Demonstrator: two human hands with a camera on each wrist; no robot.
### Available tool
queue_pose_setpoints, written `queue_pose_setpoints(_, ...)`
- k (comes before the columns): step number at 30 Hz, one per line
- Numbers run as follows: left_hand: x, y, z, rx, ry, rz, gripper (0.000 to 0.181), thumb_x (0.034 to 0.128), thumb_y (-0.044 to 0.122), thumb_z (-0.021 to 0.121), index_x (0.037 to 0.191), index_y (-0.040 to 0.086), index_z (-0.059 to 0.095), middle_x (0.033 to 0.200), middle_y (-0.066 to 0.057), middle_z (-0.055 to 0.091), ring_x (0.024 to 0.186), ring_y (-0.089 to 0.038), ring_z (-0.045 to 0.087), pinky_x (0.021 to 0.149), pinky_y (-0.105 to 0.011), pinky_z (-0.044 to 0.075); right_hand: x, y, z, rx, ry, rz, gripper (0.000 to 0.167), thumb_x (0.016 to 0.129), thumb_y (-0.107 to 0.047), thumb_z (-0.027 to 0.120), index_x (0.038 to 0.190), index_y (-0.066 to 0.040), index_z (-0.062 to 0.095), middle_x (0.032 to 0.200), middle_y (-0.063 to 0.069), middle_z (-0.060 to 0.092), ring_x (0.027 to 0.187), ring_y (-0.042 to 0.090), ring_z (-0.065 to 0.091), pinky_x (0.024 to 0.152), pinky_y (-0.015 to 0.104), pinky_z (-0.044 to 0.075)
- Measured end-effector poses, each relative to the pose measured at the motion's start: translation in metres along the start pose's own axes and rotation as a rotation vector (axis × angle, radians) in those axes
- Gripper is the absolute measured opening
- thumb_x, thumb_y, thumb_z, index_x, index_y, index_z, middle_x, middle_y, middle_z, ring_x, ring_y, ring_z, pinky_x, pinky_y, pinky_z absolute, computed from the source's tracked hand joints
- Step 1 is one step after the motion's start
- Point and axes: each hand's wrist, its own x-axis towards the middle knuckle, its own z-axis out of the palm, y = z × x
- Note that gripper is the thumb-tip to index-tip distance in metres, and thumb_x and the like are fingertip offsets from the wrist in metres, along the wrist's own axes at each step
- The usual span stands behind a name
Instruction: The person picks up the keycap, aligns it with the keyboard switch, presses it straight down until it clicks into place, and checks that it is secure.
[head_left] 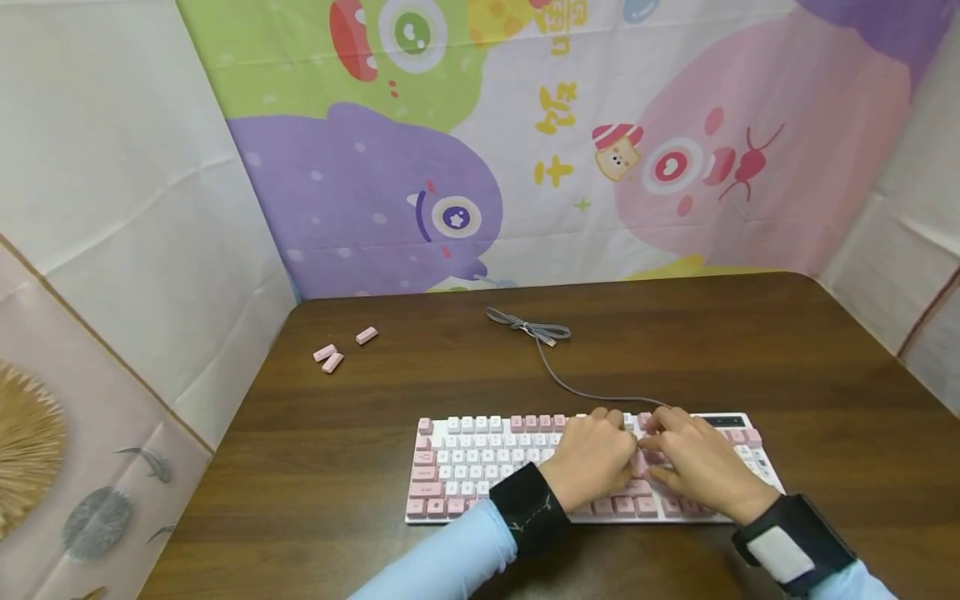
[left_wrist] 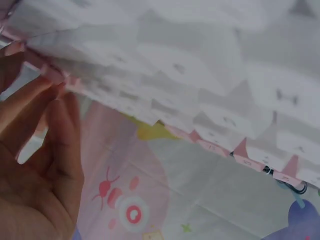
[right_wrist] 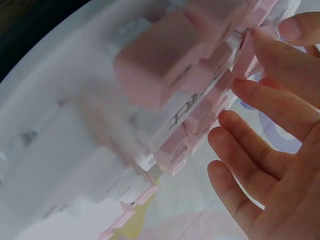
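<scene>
A white and pink keyboard (head_left: 480, 467) lies in front of the person, with both hands over its right half. Fingertips of the left hand (head_left: 596, 454) meet at a pink keycap (left_wrist: 52, 74) along the keyboard's edge in the left wrist view. From the right, the right hand (head_left: 701, 458) reaches in. Its foremost fingers pinch a tilted pink keycap (right_wrist: 244, 59) in the right wrist view, while its other fingers are spread. Seen from the head, the hands nearly touch and hide the keys between them. Whether both hold the same keycap is unclear.
Three loose pink pieces (head_left: 332, 362) lie at the table's far left. A grey cable (head_left: 551, 358) runs from the keyboard's back edge to a tied bundle. Behind the brown table (head_left: 337, 467) hangs a cartoon-printed cloth (head_left: 540, 217). White sheets flank both sides.
</scene>
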Motion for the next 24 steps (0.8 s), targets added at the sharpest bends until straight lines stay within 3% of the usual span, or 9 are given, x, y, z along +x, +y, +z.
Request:
queue_pose_setpoints(4,-0.008,-0.001,-0.005,0.014,0.000,0.077,0.006,0.0741,0.032,0.067,0.079,0.029,0.068,0.083,0.011,0.063,0.067,-0.009,0.054,0.041,-0.023,0.034,0.004,0.001,-0.001,-0.032,0.035,-0.019,0.008,0.064,-0.009,0.075,0.068,-0.015,0.070,0.090,0.005,0.058,0.084,0.022,0.054,0.066,0.037,0.044)
queue_pose_setpoints(8,-0.012,0.001,-0.003,0.075,0.019,0.110,0.007,0.0774,0.034,0.065,0.075,0.029,0.068,0.075,0.012,0.063,0.064,-0.008,0.053,0.040,-0.022,0.035,0.005,-0.003,-0.003,-0.022,0.018,-0.005,0.009,0.066,-0.012,0.074,0.074,-0.013,0.072,0.093,0.006,0.058,0.087,0.023,0.054,0.068,0.038,0.045)
queue_pose_setpoints(16,-0.011,0.003,0.000,0.119,0.047,0.100,0.013,0.0800,0.031,0.061,0.068,0.028,0.067,0.068,0.012,0.060,0.060,-0.007,0.049,0.039,-0.022,0.035,0.002,-0.011,-0.003,0.034,-0.012,0.073,0.023,0.059,-0.027,0.079,0.075,-0.011,0.074,0.077,0.001,0.058,0.070,0.017,0.054,0.053,0.029,0.043)
queue_pose_setpoints(20,-0.010,0.003,0.001,0.106,0.050,0.101,0.012,0.0789,0.028,0.062,0.067,0.028,0.066,0.068,0.012,0.061,0.059,-0.006,0.049,0.038,-0.021,0.034,0.003,-0.011,-0.001,0.102,-0.014,0.081,0.015,0.059,-0.021,0.078,0.071,-0.014,0.072,0.072,-0.004,0.059,0.067,0.014,0.054,0.051,0.028,0.042)
queue_pose_setpoints(24,-0.010,0.003,0.002,0.089,0.062,0.095,0.010,0.0765,0.027,0.064,0.066,0.026,0.064,0.065,0.012,0.060,0.059,-0.006,0.051,0.038,-0.022,0.034,0.007,-0.009,-0.001,0.188,-0.058,0.088,0.013,0.057,-0.012,0.074,0.067,-0.017,0.068,0.065,-0.010,0.057,0.059,0.008,0.044,0.049,0.024,0.033)
